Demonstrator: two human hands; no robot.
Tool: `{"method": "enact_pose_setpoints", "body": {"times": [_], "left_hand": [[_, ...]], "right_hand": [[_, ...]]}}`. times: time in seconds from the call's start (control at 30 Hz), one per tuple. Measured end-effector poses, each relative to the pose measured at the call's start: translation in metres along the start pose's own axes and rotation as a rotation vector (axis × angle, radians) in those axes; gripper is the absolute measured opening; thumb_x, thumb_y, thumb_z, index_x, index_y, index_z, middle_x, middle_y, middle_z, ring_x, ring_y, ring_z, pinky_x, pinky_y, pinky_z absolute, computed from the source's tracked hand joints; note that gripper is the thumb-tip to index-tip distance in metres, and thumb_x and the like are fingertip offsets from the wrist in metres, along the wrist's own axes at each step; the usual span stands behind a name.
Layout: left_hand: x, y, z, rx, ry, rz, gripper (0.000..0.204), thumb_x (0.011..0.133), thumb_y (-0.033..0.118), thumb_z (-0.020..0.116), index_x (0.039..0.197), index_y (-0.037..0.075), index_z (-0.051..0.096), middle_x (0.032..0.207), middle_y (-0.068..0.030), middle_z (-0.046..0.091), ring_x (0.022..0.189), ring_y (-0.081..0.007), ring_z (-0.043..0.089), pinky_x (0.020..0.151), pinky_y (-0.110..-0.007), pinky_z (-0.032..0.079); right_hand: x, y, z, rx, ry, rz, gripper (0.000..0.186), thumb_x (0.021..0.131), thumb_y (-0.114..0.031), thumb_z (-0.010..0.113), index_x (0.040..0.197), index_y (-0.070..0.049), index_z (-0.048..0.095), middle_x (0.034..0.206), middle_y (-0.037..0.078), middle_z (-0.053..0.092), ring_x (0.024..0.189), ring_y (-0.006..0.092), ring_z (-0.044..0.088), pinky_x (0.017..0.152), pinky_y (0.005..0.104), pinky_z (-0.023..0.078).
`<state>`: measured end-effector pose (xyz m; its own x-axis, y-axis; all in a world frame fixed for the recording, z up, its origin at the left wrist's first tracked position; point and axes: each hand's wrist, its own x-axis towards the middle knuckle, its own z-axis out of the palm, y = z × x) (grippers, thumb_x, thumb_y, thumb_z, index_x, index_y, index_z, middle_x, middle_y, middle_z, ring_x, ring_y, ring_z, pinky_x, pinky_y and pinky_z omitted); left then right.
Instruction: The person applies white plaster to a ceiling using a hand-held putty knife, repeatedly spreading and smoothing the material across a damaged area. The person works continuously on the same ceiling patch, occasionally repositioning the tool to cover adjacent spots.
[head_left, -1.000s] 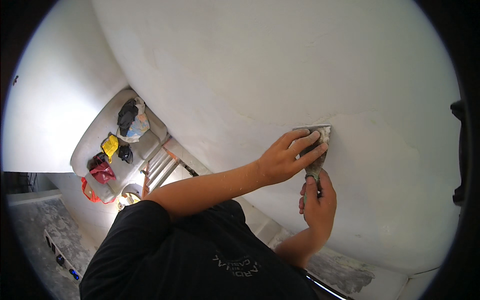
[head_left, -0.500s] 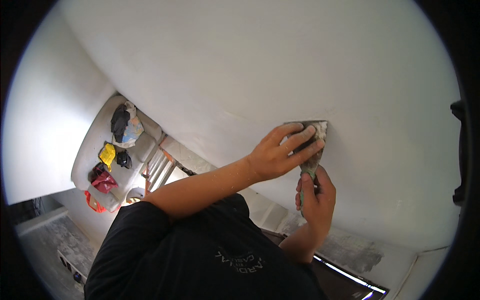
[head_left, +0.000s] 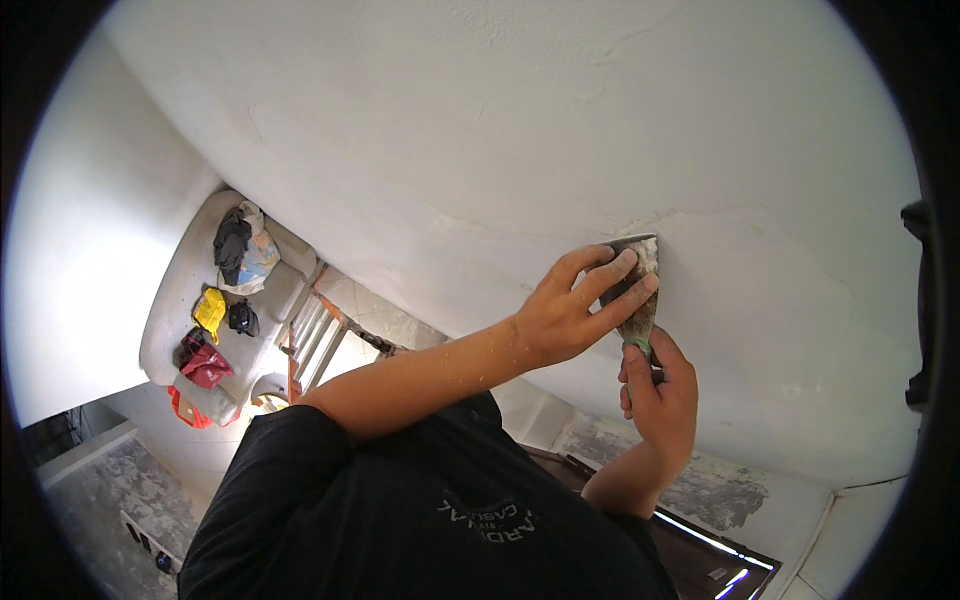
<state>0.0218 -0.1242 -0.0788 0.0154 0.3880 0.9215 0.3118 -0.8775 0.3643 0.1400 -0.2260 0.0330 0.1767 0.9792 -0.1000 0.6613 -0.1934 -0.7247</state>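
Observation:
A putty knife (head_left: 638,318) with a wide, plaster-smeared metal blade and a greenish handle lies against the white wall (head_left: 520,130). My right hand (head_left: 666,395) is wrapped round its handle, below the blade. Across the blade rest the spread fingers of my left hand (head_left: 572,312), pressing it from above; the left thumb is hidden. The blade's wide edge touches the wall beside a faint, uneven line of filler. Pale dust marks my left fingertips and forearm.
To the left stands a grey sofa (head_left: 165,335) bearing a yellow bag (head_left: 210,312), a dark red bag (head_left: 205,362) and a heap of cloth or plastic (head_left: 247,250). A ladder (head_left: 315,338) is near it. Lower right is a dark framed panel (head_left: 700,560) with bright gaps.
Both hands and the putty knife have shifted slightly right in view. My grip has stayed the same. The wall's rough patches and filler line show more clearly now.

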Motion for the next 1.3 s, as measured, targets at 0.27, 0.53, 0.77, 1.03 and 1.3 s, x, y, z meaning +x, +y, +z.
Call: {"method": "enact_pose_setpoints", "body": {"times": [0.27,0.53,0.77,1.03,1.3], "left_hand": [[0.005,0.0,0.0,0.052,0.021,-0.015,0.052,0.071,0.009,0.074,0.123,0.013,0.07,0.127,-0.0137,0.058,0.112,-0.0325,0.055,0.091,-0.04,0.053],[0.009,-0.005,-0.012,0.085,0.007,-0.013,0.05,0.068,0.005,0.075,0.118,0.015,0.073,0.127,-0.0117,0.06,0.111,-0.0304,0.057,0.091,-0.041,0.053],[0.036,0.017,-0.02,0.014,0.048,0.025,0.053,0.064,-0.001,0.075,0.115,0.012,0.073,0.124,-0.0124,0.063,0.109,-0.0307,0.059,0.092,-0.041,0.052],[0.022,0.026,-0.01,-0.022,0.094,-0.067,0.063,0.059,-0.006,0.075,0.12,0.01,0.069,0.129,-0.0148,0.058,0.112,-0.0346,0.057,0.093,-0.041,0.051],[0.013,-0.002,-0.012,-0.013,0.026,0.034,0.046,0.069,0.008,0.078,0.115,0.012,0.074,0.123,-0.0098,0.063,0.111,-0.031,0.058,0.088,-0.042,0.054]], "right_hand": [[0.01,0.008,0.0,0.1,-0.002,0.013,0.015,0.096,-0.013,0.063,0.102,0.001,0.064,0.064,0.001,0.058,0.049,0.0057,0.05,0.045,0.0234,0.038],[0.017,0.018,0.017,0.285,-0.031,-0.041,0.017,0.097,-0.012,0.063,0.108,0.001,0.064,0.066,0.0,0.057,0.049,0.0053,0.05,0.045,0.0228,0.039],[-0.01,-0.014,-0.004,0.332,0.002,-0.083,0.024,0.095,-0.011,0.064,0.117,0.001,0.064,0.066,0.001,0.058,0.05,0.0054,0.051,0.046,0.023,0.039],[-0.014,-0.026,-0.021,0.011,-0.029,-0.053,0.029,0.094,-0.011,0.065,0.12,0.002,0.063,0.068,0.009,0.061,0.055,0.013,0.05,0.056,0.0278,0.044],[-0.005,0.001,0.014,0.212,0.045,-0.014,0.012,0.097,-0.011,0.061,0.1,0.001,0.061,0.065,0.002,0.057,0.049,0.0062,0.05,0.044,0.0236,0.038]]}}
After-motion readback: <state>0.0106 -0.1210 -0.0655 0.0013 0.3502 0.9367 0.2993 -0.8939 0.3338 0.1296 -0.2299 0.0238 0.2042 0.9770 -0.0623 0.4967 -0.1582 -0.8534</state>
